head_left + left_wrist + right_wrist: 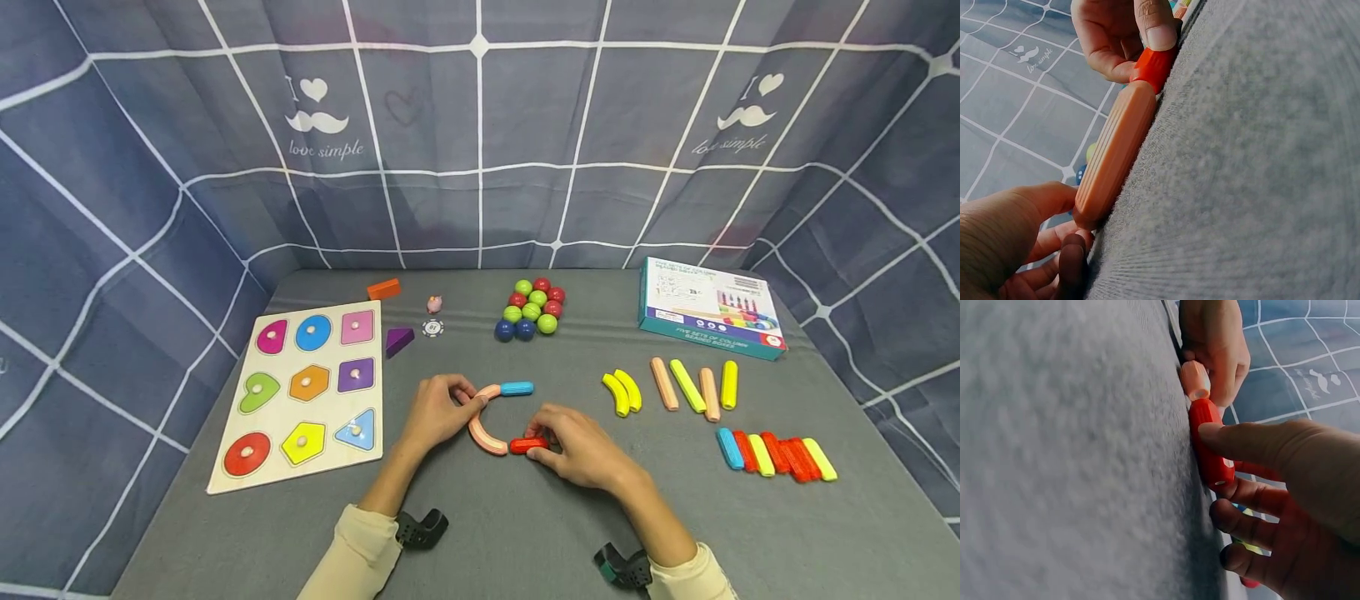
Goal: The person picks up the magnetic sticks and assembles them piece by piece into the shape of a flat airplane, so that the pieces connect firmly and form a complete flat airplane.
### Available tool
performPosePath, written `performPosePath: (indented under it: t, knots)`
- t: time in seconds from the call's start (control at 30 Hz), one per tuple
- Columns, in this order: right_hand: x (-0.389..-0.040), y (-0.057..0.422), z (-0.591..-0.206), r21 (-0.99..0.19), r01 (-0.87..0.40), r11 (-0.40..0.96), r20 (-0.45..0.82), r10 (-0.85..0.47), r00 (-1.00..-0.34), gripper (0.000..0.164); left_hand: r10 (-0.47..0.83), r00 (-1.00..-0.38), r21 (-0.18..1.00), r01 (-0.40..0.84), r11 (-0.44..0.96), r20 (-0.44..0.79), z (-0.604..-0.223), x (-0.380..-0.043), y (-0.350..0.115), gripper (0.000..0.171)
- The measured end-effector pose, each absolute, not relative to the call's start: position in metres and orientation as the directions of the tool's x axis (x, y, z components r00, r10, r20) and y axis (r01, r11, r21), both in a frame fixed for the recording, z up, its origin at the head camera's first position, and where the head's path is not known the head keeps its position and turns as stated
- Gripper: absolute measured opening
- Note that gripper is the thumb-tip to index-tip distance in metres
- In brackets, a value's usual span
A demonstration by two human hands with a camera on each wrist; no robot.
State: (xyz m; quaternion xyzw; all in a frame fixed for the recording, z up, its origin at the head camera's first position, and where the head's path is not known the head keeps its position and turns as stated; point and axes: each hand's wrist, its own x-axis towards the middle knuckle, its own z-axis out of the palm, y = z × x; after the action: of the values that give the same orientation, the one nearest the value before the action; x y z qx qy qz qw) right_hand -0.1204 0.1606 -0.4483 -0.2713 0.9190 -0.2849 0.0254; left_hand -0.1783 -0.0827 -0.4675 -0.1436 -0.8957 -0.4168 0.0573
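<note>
Two peach curved toy pieces form a C on the table: an upper one (489, 391) and a longer lower one (487, 441). A blue straight piece (517, 388) adjoins the top end. My left hand (441, 410) pinches the peach curve at its left side, where the two pieces meet. At the bottom end, my right hand (581, 446) grips a red ribbed piece (1209, 447) between thumb and fingers. That red piece lies end to end with the lower peach curve, touching it in both wrist views; whether they are locked together I cannot tell.
Left stands a shape puzzle board (330, 442). Behind are an orange block (384, 289), a purple wedge (399, 341), a pig figurine (434, 304), a chip (432, 327) and colored balls (532, 312). Right are yellow curves (617, 395), straight sticks (687, 386), a ribbed-piece row (780, 457) and a box (712, 307).
</note>
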Motion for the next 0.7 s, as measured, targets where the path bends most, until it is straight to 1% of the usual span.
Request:
performPosePath:
  t: [0.3,0.4,0.5,0.6,0.7]
  knots:
    - [-0.119,0.157,-0.451,-0.562,-0.477,0.676,0.123,-0.502,-0.856,0.016,0.203,-0.954,0.735,0.301,0.608,0.222,-0.466,-0.178,-0.083,0.016]
    - [-0.123,0.159,-0.452,-0.615,-0.467,0.636,0.119,-0.510,-0.852,0.015,0.207,-0.954,0.736,0.299,0.607,0.217,-0.466,-0.178,-0.084,0.016]
    - [-0.135,0.167,-0.451,-0.678,-0.440,0.589,0.129,-0.493,-0.860,0.013,0.209,-0.955,0.743,0.294,0.601,0.209,-0.466,-0.178,-0.085,0.015]
    - [-0.155,0.179,-0.449,-0.715,-0.386,0.583,0.154,-0.407,-0.900,0.009,0.210,-0.957,0.747,0.287,0.600,0.199,-0.465,-0.179,-0.086,0.014]
    - [-0.181,0.189,-0.448,-0.730,-0.323,0.602,0.190,-0.276,-0.942,0.008,0.215,-0.958,0.749,0.281,0.600,0.188,-0.465,-0.179,-0.086,0.013]
